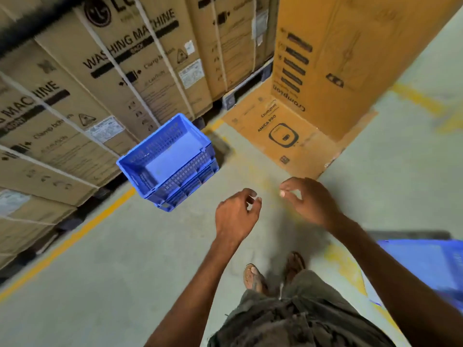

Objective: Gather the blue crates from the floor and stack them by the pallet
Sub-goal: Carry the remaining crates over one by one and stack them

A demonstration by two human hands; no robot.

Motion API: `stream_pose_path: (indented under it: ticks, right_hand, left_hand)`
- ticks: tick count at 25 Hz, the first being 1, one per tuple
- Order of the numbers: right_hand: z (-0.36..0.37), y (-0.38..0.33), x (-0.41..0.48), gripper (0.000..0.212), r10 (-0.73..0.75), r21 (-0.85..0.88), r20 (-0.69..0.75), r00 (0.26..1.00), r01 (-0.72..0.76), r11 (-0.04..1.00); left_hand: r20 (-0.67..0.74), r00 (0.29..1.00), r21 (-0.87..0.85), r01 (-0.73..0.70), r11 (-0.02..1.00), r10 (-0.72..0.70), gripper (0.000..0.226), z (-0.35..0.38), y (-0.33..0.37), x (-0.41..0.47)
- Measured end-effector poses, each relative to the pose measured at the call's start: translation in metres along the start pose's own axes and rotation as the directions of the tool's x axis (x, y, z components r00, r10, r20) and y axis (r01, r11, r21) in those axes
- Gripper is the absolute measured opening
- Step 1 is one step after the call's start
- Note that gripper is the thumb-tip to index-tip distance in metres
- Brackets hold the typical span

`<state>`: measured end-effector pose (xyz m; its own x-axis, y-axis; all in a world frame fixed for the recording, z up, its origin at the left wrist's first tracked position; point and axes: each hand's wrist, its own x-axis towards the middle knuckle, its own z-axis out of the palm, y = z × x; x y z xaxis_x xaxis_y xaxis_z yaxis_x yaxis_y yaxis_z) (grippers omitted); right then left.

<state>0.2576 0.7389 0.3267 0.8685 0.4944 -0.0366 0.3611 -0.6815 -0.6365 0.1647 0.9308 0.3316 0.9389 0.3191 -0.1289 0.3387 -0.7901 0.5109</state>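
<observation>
A stack of blue crates, nested one in another, stands on the floor beside the pallet that carries the big cartons. Its top crate is empty. My left hand hovers just right of the stack, fingers loosely curled, holding nothing and not touching the crates. My right hand is farther right, also empty with fingers apart. Another blue crate shows partly at the right edge, behind my right forearm.
Tall washing-machine cartons line the left side on pallets. An orange carton stands at the back right with a flattened flap on the floor. A yellow floor line runs along the pallets. My sandalled feet are below.
</observation>
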Motion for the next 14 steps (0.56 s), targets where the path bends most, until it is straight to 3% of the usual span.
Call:
stream_pose_path:
  ticks: [7,10,14]
  right_hand:
    - [-0.085,0.081,-0.158,0.009,0.365,0.24,-0.247,0.898,-0.308,0.921]
    - [-0.128,0.127,-0.228,0.01,0.43,0.274,-0.311,0.848,-0.353,0.895]
    - [-0.179,0.192,-0.32,0.014,0.493,0.254,-0.352,0.796,-0.426,0.869]
  left_hand:
    - [0.143,0.944,0.02,-0.302,0.953,0.296,0.016,0.059,0.151,-0.042]
    - [0.211,0.887,0.019,-0.423,0.906,0.41,0.013,0.108,0.227,-0.076]
    - [0.247,0.858,0.015,-0.467,0.884,0.45,0.013,0.18,0.318,-0.129]
